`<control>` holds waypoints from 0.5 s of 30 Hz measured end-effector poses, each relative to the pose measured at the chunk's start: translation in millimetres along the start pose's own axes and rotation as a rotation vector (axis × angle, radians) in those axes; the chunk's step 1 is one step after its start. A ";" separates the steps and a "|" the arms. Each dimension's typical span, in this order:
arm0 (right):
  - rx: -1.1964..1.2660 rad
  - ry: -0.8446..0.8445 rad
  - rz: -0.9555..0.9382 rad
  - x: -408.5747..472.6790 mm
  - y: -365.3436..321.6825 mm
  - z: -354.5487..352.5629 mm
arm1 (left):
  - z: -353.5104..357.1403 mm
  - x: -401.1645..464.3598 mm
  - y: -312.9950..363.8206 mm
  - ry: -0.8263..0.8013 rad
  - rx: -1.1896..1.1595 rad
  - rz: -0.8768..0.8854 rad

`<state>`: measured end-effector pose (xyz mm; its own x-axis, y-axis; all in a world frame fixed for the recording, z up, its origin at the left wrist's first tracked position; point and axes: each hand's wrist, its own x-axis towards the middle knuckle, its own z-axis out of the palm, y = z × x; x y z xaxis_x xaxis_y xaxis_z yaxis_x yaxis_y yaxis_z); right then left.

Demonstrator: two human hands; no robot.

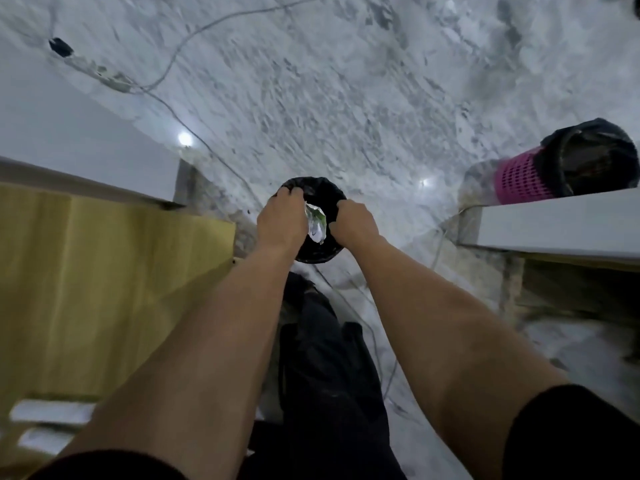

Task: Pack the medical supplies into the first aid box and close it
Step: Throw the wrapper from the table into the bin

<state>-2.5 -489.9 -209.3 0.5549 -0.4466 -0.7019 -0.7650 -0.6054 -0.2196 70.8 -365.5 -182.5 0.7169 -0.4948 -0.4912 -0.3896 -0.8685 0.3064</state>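
Note:
Both arms reach down to a small black-lined bin (320,252) on the marble floor. My left hand (282,220) is closed on the bin's left rim. My right hand (351,221) is closed on the right rim of the black liner. Between the two hands a crumpled silver and white wrapper (316,223) with a green patch sticks up inside the bin; which hand touches it I cannot tell. No first aid box or medical supplies are in view.
A yellow wooden tabletop (114,278) lies at the left with white items (52,412) near its front edge. A white desk edge (561,223) is at the right, with a pink basket lined in black (568,168) behind it. Cables (214,150) run over the floor.

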 end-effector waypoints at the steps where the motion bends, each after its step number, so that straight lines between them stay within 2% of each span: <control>1: -0.025 -0.002 -0.010 -2.2 0.0 -1.1 | -0.1 -0.5 1.2 -0.002 0.008 0.001; 5: -0.064 0.028 -0.118 -26.0 -13.9 -18.5 | -26.2 -13.8 9.4 0.026 0.012 0.028; 10: -0.230 0.150 -0.312 -77.6 -68.3 -52.3 | -108.9 -60.5 -2.3 0.218 0.048 0.019; 15: -0.333 0.219 -0.523 -175.5 -167.6 -73.1 | -197.8 -167.3 -78.6 0.395 0.090 -0.112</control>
<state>52.3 -358.2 0.2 0.9066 -0.1407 -0.3978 -0.2540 -0.9348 -0.2482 95.9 -208.8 36.9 0.9175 -0.3635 -0.1612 -0.3331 -0.9240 0.1876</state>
